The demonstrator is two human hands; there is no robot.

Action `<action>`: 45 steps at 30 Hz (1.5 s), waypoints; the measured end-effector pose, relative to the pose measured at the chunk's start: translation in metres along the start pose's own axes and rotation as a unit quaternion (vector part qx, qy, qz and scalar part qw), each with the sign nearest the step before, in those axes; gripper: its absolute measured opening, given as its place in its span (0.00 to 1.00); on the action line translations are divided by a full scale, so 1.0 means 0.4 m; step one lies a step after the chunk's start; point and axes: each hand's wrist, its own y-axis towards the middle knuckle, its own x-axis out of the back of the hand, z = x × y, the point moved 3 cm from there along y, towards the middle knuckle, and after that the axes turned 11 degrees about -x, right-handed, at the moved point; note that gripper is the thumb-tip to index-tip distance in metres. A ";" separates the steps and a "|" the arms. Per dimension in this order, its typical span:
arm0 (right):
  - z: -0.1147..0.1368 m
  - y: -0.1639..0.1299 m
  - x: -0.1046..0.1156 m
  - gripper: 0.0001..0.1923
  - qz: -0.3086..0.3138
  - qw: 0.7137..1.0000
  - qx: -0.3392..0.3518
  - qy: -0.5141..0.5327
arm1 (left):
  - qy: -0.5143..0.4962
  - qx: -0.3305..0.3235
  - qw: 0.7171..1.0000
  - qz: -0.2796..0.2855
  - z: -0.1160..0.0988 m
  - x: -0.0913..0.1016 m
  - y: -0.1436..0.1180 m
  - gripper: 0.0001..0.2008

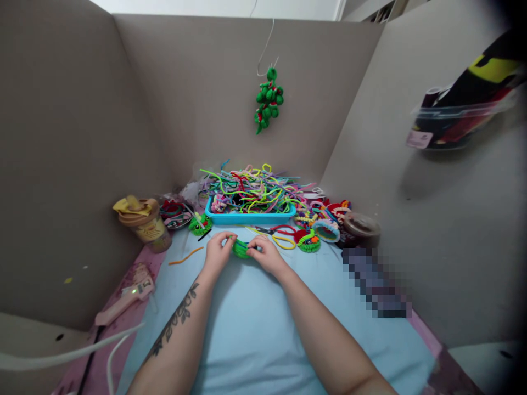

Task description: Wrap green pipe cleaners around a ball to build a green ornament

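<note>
Bench (255, 329), blue mat, L to R. Glue gun (125, 299) at L edge, on pink strip. Cup (142, 222) behind it, w/ tan lid. Orange stem (186, 255) lies just L of left hand (217, 249). Left hand fingers clamped on green coil (241, 249); coil sits at mat centre, between both hands, just in front of tray (249, 218). Right hand (267, 253) fingers pinched on coil's R side. Tray heaped w/ mixed stems. Scissors (274, 230) beside right hand. Jar (360, 227) at far R. Green ornament (268, 101) hangs on back wall.
</note>
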 end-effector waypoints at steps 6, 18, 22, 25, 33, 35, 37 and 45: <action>0.012 -0.002 0.005 0.04 0.026 0.999 0.022 0.042 | -0.007 0.053 0.999 0.011 0.010 -0.006 0.003 0.12; 0.008 -0.001 0.006 0.03 0.029 0.995 0.020 0.094 | -0.087 0.123 0.988 -0.025 0.030 -0.015 -0.002 0.09; 0.003 0.001 0.016 0.04 0.014 0.993 -0.001 0.120 | -0.168 0.146 0.974 -0.031 0.022 -0.016 -0.001 0.11; -0.007 0.006 0.027 0.05 0.001 0.980 -0.041 0.192 | -0.285 0.168 0.944 -0.012 0.009 -0.022 0.000 0.18; -0.044 0.012 0.012 0.07 0.020 0.887 -0.201 0.414 | -0.460 0.240 0.848 0.105 -0.020 -0.039 -0.018 0.12; -0.042 0.006 0.003 0.09 0.054 0.859 -0.243 0.448 | -0.490 0.263 0.823 0.113 -0.018 -0.044 -0.024 0.11; -0.038 -0.001 -0.003 0.08 0.079 0.827 -0.277 0.483 | -0.502 0.283 0.808 0.123 -0.013 -0.048 -0.029 0.12; -0.068 0.005 -0.009 0.05 0.068 0.671 -0.428 0.602 | -0.542 0.284 0.776 0.155 -0.033 -0.048 -0.035 0.16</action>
